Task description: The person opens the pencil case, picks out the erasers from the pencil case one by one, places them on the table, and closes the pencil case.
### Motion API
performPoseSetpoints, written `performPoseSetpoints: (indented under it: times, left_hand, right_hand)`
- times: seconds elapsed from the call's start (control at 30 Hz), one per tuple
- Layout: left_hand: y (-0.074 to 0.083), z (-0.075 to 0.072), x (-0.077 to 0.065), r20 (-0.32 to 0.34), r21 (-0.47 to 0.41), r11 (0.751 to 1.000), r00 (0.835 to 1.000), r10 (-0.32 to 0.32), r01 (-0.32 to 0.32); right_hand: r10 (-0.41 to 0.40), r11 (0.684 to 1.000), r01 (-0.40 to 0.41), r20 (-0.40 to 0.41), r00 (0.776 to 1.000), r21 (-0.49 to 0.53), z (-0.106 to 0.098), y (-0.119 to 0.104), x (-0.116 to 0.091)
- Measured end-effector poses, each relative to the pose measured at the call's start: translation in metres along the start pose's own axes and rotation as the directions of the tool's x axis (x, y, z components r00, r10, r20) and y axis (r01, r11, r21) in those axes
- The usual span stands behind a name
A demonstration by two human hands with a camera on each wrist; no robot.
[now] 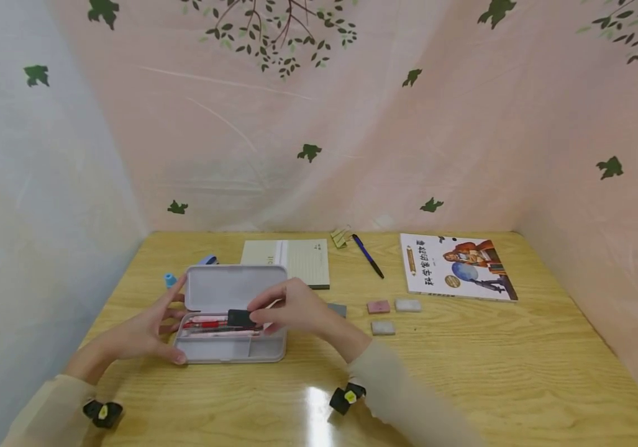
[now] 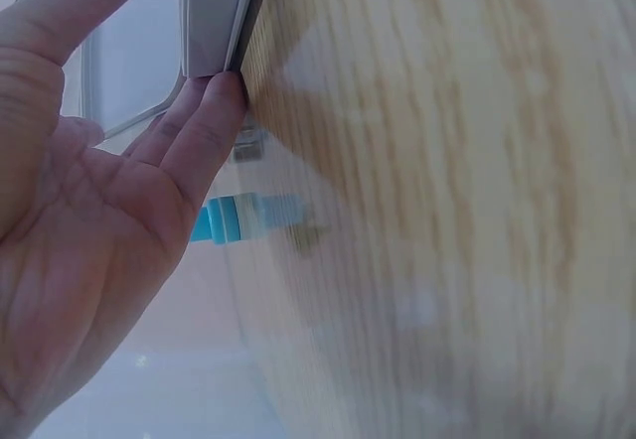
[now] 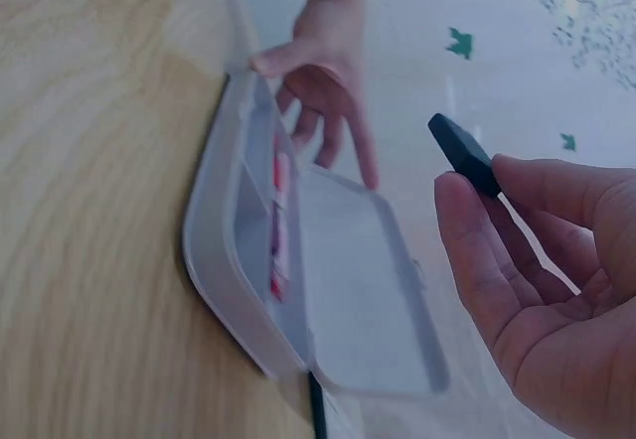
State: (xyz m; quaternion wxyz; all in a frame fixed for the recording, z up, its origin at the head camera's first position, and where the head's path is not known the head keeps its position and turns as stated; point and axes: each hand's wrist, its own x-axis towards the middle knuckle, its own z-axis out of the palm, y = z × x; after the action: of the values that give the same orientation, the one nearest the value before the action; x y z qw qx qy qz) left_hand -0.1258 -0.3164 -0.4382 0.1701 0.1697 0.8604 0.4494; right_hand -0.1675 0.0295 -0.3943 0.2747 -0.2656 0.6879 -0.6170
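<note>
In the head view a white pencil case [image 1: 212, 351] lies with its lid [image 1: 235, 288] raised. A red pen [image 1: 207, 324] and other slim pens or pencils fill its rear compartment. My right hand [image 1: 293, 308] pinches a black eraser [image 3: 465, 156] between thumb and fingertips, above that compartment. In the right wrist view the eraser is held clear of the case. My left hand [image 1: 142, 329] steadies the case's left end, thumb at the front corner. Its other fingers are extended and spread; in the left wrist view their tips [image 2: 227, 91] touch the side of the case.
Right of the case lie a pink eraser [image 1: 378, 307], two whitish erasers [image 1: 408, 305] and a grey slab [image 1: 338, 309]. Behind are a notebook [image 1: 313, 261], yellow binder clip [image 1: 341, 238], blue pen [image 1: 368, 256] and book [image 1: 458, 268]. A blue-capped item [image 1: 170, 280] stands behind the left hand.
</note>
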Motion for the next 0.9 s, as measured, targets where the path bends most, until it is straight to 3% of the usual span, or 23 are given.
performPoseSetpoints:
  times: [0.2, 0.5, 0.67, 0.9]
  left_hand:
    - [0.002, -0.002, -0.001, 0.004, 0.005, 1.000, 1.000, 0.007, -0.007]
    - [-0.002, -0.003, -0.001, -0.001, 0.009, 1.000, 1.000, -0.008, 0.008]
    - [-0.003, -0.002, -0.001, 0.000, 0.001, 1.000, 1.000, -0.001, 0.001]
    - [-0.001, -0.001, -0.001, -0.001, -0.001, 1.000, 1.000, 0.004, -0.004]
  right_hand:
    - [-0.007, 1.000, 0.007, -0.022, 1.000, -0.003, -0.042, -0.005, -0.029]
    - [0.033, 0.997, -0.041, -0.122, 0.992, -0.071, -0.101, -0.010, -0.078]
    - [0.062, 0.994, -0.075, -0.152, 0.986, -0.080, -0.126, 0.000, -0.103]
    - [0.096, 0.974, -0.132, -0.194, 0.976, -0.184, -0.158, 0.023, -0.132]
